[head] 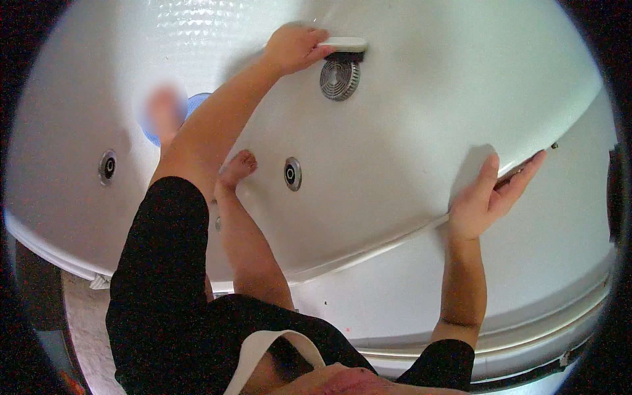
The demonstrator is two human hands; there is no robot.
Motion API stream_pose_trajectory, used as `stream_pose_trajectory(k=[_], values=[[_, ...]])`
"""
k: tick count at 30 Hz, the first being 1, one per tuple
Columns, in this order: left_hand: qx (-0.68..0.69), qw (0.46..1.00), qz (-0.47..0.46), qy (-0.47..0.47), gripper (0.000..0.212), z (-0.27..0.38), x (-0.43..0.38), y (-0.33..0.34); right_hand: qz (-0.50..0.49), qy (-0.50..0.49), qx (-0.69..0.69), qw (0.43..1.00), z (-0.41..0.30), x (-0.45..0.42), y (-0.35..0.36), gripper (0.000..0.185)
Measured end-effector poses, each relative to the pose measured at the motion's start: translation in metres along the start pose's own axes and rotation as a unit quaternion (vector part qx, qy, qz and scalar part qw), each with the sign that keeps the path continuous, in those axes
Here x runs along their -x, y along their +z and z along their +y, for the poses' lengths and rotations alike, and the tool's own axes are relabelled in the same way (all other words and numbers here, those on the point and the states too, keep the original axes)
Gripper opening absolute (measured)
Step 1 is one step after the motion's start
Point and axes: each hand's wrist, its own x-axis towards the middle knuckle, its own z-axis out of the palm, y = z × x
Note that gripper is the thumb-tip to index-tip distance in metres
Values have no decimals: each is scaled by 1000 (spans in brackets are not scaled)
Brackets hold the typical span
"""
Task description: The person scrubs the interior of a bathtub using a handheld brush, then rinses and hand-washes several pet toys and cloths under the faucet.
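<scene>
My left hand (297, 49) reaches to the upper middle of the view and grips one end of a white-backed scrub brush (348, 44). The brush's dark bristles meet or overlap the upper edge of a round metal ribbed grille (338, 80) in the white bathtub (395, 148). On the right, my right hand (474, 207) rests on the tub's rim, thumb on the inner side and fingers over the edge. Whether its fingers press on the rim is hard to tell. It holds no loose thing that shows.
Two round jet fittings (293, 174) (107, 167) sit in the tub wall. A bare foot (239, 168) is inside the tub. A round blue textured thing (198, 104) lies partly behind my left arm, beside a blurred patch. Raised dimples texture the tub surface (197, 19) at the top.
</scene>
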Motion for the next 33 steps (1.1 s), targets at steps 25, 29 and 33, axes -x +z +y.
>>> stream_pose_trajectory(k=[25, 29, 33], values=[[262, 939, -35, -221, 57, 173, 139, 7, 44, -52, 62, 996, -4, -3, 2, 60], [221, 956, 4, -194, 57, 153, 84, -15, 43, -57, 57, 996, -6, -3, 5, 60], [222, 936, 46, -270, 56, 151, 45, -22, 38, -64, 50, 996, -9, -4, 8, 59]])
